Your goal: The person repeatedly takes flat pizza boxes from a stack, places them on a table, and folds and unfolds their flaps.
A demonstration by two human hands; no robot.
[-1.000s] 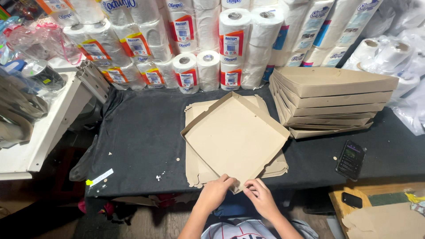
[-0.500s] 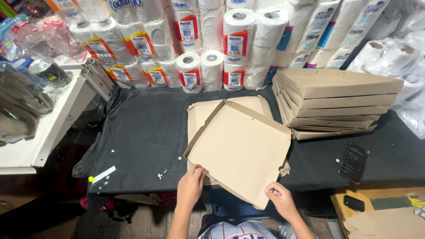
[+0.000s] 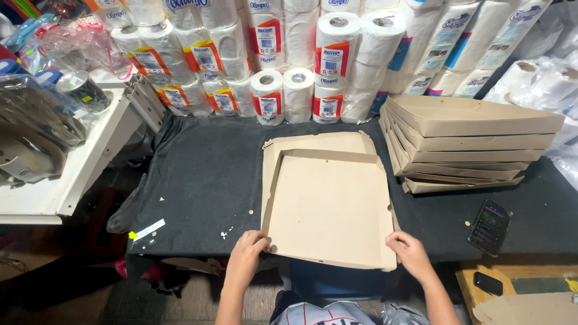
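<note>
I have the brown cardboard box (image 3: 328,207) by its near edge, one corner in each hand. My left hand (image 3: 245,257) pinches the near left corner, fingers curled over the rim; my right hand (image 3: 410,253) grips the near right corner the same way. The box lies on the black cloth-covered table (image 3: 198,180), near the front edge, resting on a flat unfolded cardboard sheet (image 3: 313,142) that shows beyond its far side.

As I judge it, this box is partly shaped: the left and far walls stand up, while the near edge under my hands looks not yet finished. A stack of folded boxes (image 3: 469,141) sits to the right, so a good number are done. How many flat sheets lie underneath I cannot tell.

Both my forearms come up from the near edge, elbows low, wrists level, hands apart at the box's width. A dark phone (image 3: 489,226) lies to the right, rolls of paper (image 3: 301,60) far behind.
</note>
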